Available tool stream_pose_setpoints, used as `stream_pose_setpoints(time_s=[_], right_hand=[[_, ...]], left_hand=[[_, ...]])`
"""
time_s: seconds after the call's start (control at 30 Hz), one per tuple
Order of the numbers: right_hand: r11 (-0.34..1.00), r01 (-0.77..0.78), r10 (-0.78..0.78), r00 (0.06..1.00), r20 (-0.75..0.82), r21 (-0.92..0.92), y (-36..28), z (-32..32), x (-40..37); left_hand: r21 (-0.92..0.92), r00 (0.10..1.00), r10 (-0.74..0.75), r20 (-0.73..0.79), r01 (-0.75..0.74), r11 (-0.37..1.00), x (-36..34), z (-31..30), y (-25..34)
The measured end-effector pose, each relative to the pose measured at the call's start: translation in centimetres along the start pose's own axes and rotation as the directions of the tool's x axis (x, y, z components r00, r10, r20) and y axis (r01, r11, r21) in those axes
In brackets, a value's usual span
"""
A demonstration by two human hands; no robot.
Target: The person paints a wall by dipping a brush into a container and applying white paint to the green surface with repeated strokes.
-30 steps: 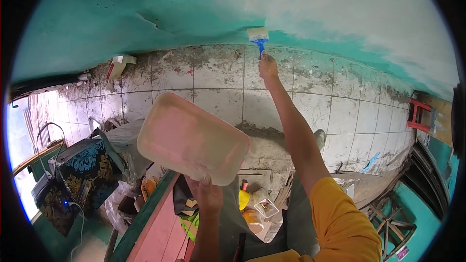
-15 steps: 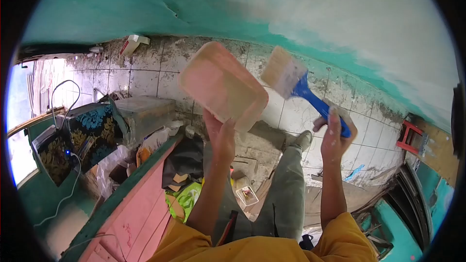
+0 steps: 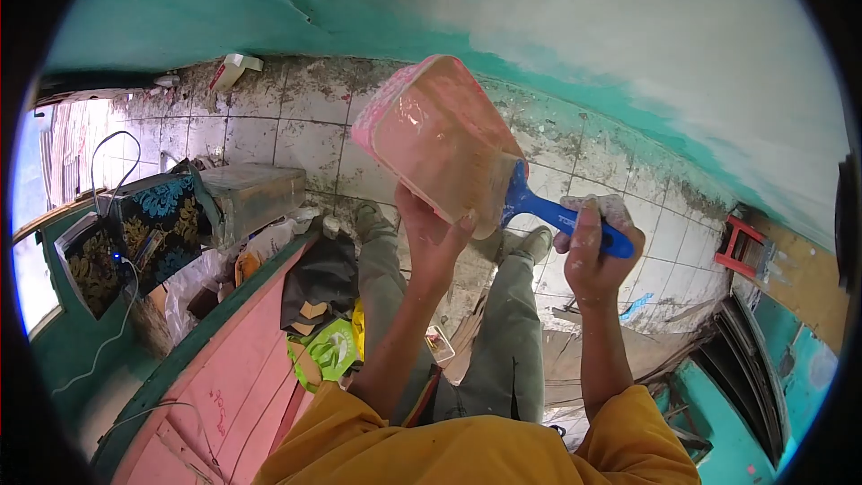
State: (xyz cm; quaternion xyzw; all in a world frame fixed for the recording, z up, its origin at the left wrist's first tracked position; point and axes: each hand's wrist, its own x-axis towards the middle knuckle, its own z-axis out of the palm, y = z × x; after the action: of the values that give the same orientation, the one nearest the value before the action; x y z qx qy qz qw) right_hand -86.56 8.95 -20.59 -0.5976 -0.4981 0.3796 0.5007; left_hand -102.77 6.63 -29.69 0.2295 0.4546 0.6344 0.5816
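Observation:
A pink rectangular plastic tub (image 3: 392, 94), smeared with paint inside, is tilted in front of me. My left hand (image 3: 435, 238) grips its near lower edge, with the thumb over the rim. A wide paintbrush (image 3: 561, 214) with a blue handle is held in my right hand (image 3: 600, 256), the fingers closed round the handle. Its bristles are inside the tub, against the right part of the inner surface. Ahead is a wall (image 3: 539, 27), whitish above and turquoise below where the coating ends unevenly.
Dirty white tiles (image 3: 310, 148) cover the strip below the painted wall. At left stand a patterned black speaker-like box (image 3: 162, 247) and a clear plastic bin (image 3: 256, 202), behind a pink and green wooden panel (image 3: 238, 364). A red-framed object (image 3: 741, 242) is at right.
The tub has tipped so its inside now faces me. My right hand has brought the brush leftward and down, its bristles now inside the tub. The view has shifted slightly.

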Motion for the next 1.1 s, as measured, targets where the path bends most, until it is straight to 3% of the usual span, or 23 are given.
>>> stream_pose_setpoints(time_s=[0.07, 0.13, 0.33, 0.43, 0.53, 0.67, 0.87, 0.93, 1.1], right_hand=[[0.998, -0.037, 0.04, 0.997, 0.064, -0.047, 0.4, -0.3, -0.4], [0.994, -0.111, 0.111, 0.993, 0.033, -0.013, 0.1, 0.3, -0.6], [0.967, 0.068, -0.052, 0.996, 0.071, -0.246, 1.0, 0.3, -1.1], [0.993, -0.039, 0.04, 0.999, 0.005, -0.111, 0.4, 0.3, -1.6], [0.992, 0.013, -0.023, 0.997, -0.079, -0.125, 0.6, -0.1, -1.9], [0.993, -0.116, 0.111, 0.976, -0.185, -0.012, -0.2, 0.2, -1.8], [0.994, -0.078, 0.057, 0.969, -0.239, -0.079, -0.1, 0.2, -1.2], [0.984, -0.18, 0.166, 0.94, -0.298, -0.017, -0.9, 0.3, -0.9], [0.988, -0.144, 0.124, 0.944, -0.305, -0.046, -0.9, 0.3, -0.4]], left_hand=[[-0.002, 1.0, -0.005, 0.003, 0.005, 1.0, -0.2, 0.4, 0.0], [0.007, 1.0, 0.007, 0.003, -0.007, 1.0, -0.3, 0.7, -0.1], [0.042, 1.0, 0.001, 0.019, -0.002, 0.999, -1.0, 0.4, -0.2], [0.016, 1.0, -0.003, 0.01, 0.002, 1.0, -1.0, 0.1, -0.1], [-0.014, 1.0, -0.014, -0.014, 0.014, 1.0, -0.8, -0.5, 0.0], [-0.067, 0.998, -0.03, -0.051, 0.027, 0.997, -0.7, -0.5, 0.5], [-0.086, 0.994, -0.062, -0.091, 0.054, 0.995, -1.0, -0.7, 0.6], [-0.078, 0.994, -0.078, -0.077, 0.072, 0.994, -1.1, -0.7, 1.0], [-0.062, 0.991, -0.112, -0.069, 0.108, 0.992, -1.1, -1.7, 1.5]])
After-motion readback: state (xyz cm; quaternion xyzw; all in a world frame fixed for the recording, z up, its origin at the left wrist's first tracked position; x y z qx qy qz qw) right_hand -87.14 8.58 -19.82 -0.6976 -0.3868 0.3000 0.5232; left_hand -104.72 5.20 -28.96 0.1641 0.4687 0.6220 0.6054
